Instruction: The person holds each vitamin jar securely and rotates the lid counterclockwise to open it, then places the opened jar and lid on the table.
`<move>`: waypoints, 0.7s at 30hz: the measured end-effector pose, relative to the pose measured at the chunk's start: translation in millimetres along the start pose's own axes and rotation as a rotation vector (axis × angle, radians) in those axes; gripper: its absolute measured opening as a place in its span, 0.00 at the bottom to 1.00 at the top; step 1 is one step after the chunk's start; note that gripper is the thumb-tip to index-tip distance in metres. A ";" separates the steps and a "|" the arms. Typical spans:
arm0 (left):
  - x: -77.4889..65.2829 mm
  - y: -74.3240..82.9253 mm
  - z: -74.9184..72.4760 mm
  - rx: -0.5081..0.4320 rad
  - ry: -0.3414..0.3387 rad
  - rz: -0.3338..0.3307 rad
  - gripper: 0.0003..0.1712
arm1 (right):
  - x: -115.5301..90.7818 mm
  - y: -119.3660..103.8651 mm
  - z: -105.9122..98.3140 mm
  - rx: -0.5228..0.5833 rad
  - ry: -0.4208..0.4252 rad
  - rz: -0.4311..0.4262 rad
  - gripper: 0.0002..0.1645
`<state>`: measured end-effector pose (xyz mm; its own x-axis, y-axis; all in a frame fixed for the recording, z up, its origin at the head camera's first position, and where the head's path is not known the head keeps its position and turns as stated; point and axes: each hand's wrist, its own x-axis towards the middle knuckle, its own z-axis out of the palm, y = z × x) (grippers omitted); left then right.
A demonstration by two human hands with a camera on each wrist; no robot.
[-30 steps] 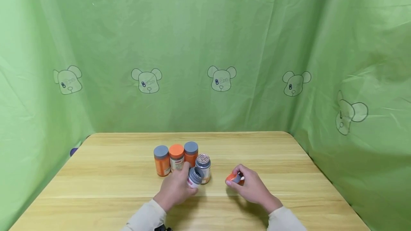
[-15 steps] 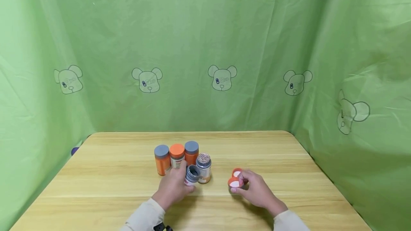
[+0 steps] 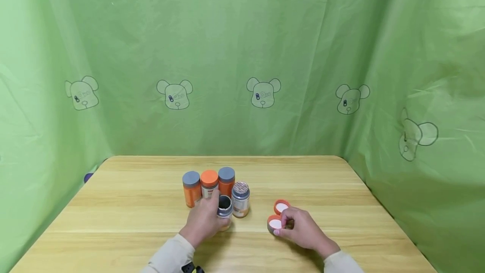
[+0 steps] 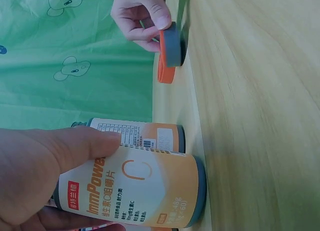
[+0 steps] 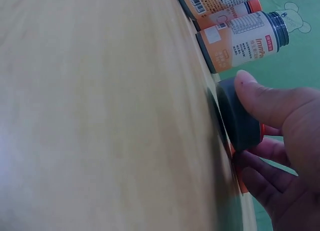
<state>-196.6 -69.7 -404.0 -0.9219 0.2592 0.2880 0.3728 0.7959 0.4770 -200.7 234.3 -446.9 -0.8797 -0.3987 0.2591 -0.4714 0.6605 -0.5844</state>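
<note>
My left hand (image 3: 204,219) grips a white-and-orange vitamin bottle (image 4: 135,188) round its body. The bottle stands upright, its uncapped dark mouth facing up in the head view. To the right, my right hand (image 3: 303,228) pinches a bottle cap (image 3: 274,223) between thumb and fingers. This cap is grey outside with an orange rim and a white liner facing up; in the right wrist view it is close over the table. Just behind it an orange cap (image 3: 281,206) lies with its white liner up. A second bottle (image 3: 241,201), uncapped with a silvery seal, stands beside the gripped one.
Behind my left hand are a grey-capped orange bottle (image 3: 191,188), an orange-capped bottle (image 3: 209,179) and another grey-capped bottle (image 3: 226,176), close together. A green curtain (image 3: 227,129) hangs round the back and sides of the wooden table (image 3: 322,180).
The gripped bottle has gone from tilted to upright. My right hand has turned the caps liner up and moved the grey one slightly toward the front, apart from the orange one.
</note>
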 end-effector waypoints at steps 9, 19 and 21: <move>1.6 -1.2 -0.2 0.002 -0.024 -0.018 0.45 | 1.5 3.3 1.2 -0.024 0.007 -0.014 0.18; 3.8 -1.2 -0.6 0.000 -0.057 -0.044 0.45 | 3.3 5.5 2.9 -0.045 0.015 0.002 0.18; 4.3 -1.1 -0.8 0.002 -0.060 -0.046 0.45 | 3.7 5.8 3.0 -0.044 0.013 0.004 0.18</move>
<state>-200.9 -69.9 -402.7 -0.9429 0.2542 0.2153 0.3293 0.8089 0.4871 -206.5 234.7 -451.6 -0.8820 -0.3882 0.2672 -0.4703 0.6895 -0.5508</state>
